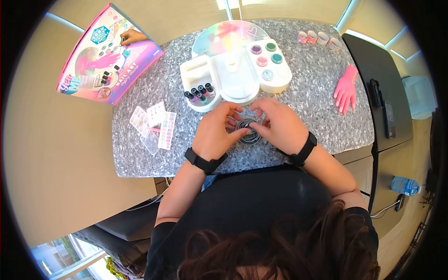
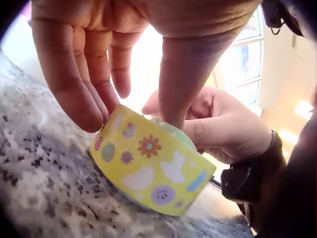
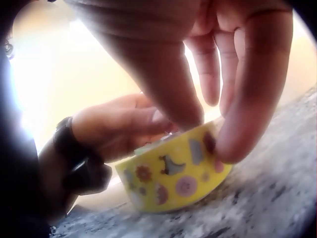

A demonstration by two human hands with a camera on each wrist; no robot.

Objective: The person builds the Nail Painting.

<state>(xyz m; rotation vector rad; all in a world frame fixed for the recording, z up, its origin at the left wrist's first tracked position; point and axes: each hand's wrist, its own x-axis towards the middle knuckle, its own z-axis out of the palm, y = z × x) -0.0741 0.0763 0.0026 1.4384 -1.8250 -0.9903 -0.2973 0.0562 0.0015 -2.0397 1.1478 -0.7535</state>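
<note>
A round roll of yellow tape [image 1: 248,139] printed with flowers, animals and smiley faces sits low over the grey speckled tabletop. From above, its windings show as grey rings. My left hand [image 1: 211,132] holds its left side, with the thumb reaching inside the ring and the fingertips at the outer edge. On the opposite side, my right hand [image 1: 282,125] holds the roll the same way, thumb inward and index finger along the outside. In the left wrist view the printed yellow band [image 2: 148,163] stands tilted. The right wrist view shows the band [image 3: 173,173] close above the tabletop.
A white nail-art station [image 1: 233,84] with small dark-capped bottles [image 1: 200,93] and glitter pots [image 1: 268,60] stands just beyond the hands. Sticker sheets [image 1: 166,130] and a box [image 1: 109,56] are left; a pink model hand [image 1: 346,91] and small cups [image 1: 317,38] are right.
</note>
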